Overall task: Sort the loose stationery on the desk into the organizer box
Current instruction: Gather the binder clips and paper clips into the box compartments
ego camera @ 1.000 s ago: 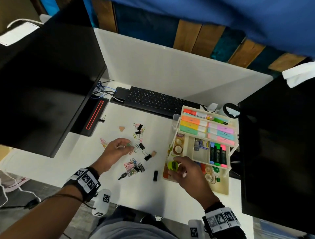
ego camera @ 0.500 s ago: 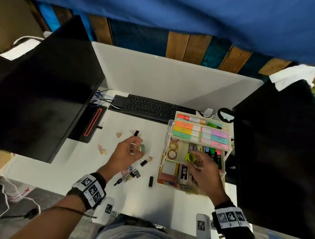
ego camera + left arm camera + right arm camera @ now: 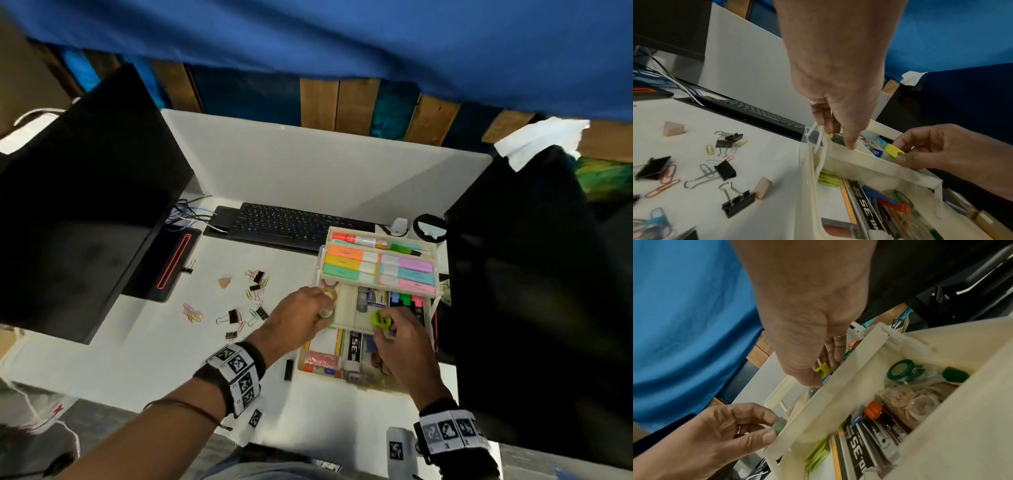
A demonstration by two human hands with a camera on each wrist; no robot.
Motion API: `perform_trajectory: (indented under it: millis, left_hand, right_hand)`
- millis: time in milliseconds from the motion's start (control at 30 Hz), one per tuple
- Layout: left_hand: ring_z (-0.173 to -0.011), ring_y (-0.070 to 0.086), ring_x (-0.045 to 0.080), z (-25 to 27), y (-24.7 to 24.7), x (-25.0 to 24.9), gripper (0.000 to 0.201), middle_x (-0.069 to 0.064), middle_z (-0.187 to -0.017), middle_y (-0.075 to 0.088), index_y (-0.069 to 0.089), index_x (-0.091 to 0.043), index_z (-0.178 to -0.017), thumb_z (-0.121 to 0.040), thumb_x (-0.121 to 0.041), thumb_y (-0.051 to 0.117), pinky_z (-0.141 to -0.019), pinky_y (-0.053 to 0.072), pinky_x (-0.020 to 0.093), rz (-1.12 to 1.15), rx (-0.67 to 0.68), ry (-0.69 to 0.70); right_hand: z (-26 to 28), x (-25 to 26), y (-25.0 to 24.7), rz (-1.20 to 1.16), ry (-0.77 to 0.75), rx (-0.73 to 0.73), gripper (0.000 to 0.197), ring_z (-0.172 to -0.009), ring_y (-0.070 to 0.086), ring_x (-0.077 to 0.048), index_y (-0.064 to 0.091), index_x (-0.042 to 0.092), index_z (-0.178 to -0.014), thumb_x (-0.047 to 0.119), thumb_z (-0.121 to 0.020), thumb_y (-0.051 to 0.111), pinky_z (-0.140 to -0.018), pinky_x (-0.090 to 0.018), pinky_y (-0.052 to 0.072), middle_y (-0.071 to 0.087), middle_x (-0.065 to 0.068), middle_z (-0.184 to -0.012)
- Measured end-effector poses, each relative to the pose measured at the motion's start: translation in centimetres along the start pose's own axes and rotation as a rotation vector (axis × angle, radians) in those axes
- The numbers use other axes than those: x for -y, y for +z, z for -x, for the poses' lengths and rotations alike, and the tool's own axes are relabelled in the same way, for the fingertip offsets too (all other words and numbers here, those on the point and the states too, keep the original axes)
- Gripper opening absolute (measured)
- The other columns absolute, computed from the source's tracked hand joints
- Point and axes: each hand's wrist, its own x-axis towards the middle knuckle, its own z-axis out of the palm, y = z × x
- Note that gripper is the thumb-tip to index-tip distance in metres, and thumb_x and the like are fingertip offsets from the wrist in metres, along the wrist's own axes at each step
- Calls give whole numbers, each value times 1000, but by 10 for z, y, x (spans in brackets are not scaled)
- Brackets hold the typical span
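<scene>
The cream tiered organizer box stands at the desk's right. My left hand pinches a small grey-green block between thumb and finger at the left end of the middle tray. My right hand pinches a small yellow-green piece over the same tray's middle, just in front of the highlighters. That yellow-green piece shows between thumb and fingertip. Loose binder clips, paper clips and a peach eraser lie on the desk to the left.
A black keyboard lies behind the clips. Dark monitors stand at the left and right, with a black base by the clips. A small black item lies beside the box's front left corner.
My left hand left the clip pile and moved right to the tray with the grey-green block. My right hand carried the yellow-green piece from the box's front up to the middle tray.
</scene>
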Motion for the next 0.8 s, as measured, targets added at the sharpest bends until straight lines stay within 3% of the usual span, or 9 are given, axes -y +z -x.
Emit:
perform_trajectory:
  millis: [67,133,333,500,633,800]
  left_hand:
    - [-98,62,17,1,1,2,15,-4,-109,68,74,-25,-106,-92,-30,72,-86,53,35,-51,7,22]
    - [-99,63,16,3,3,2,15,-6,-112,66,75,-29,-107,-93,-32,69,-86,54,37,-102,20,26]
    - [-96,61,18,3,7,-1,18,-4,-116,60,75,-29,-107,-96,-34,62,-84,55,38,-206,0,31]
    - [-98,60,20,3,7,-3,19,0,-117,60,75,-28,-106,-97,-32,59,-82,55,37,-255,-15,-21]
    - [-98,60,20,4,5,-1,21,-1,-119,58,74,-30,-107,-98,-34,56,-84,55,38,-237,25,-17]
    - [-99,59,20,5,4,6,19,-2,-119,60,73,-30,-111,-97,-31,61,-87,54,39,-177,41,31]
  right_hand:
    - [1,-11,2,2,-8,0,18,-96,61,-10,67,22,-105,17,-90,76,-81,-24,55,59,12,-105]
    - [0,-17,3,-10,4,-2,17,-98,61,-10,67,23,-103,16,-89,75,-85,-33,58,59,12,-106]
    - [-5,-15,13,50,-76,-34,2,-100,57,-14,75,16,-90,18,-90,77,-88,-29,51,63,6,-99]
    - [-15,-11,18,130,-9,-73,5,-96,55,-19,78,15,-85,17,-89,78,-82,-33,50,65,2,-95]
    - [-15,-2,21,151,42,-107,4,-97,58,-21,78,13,-86,16,-88,79,-78,-28,46,65,0,-96]
    - [-9,4,25,139,48,-157,5,-99,61,-22,77,12,-92,16,-89,77,-87,-36,56,65,-2,-98]
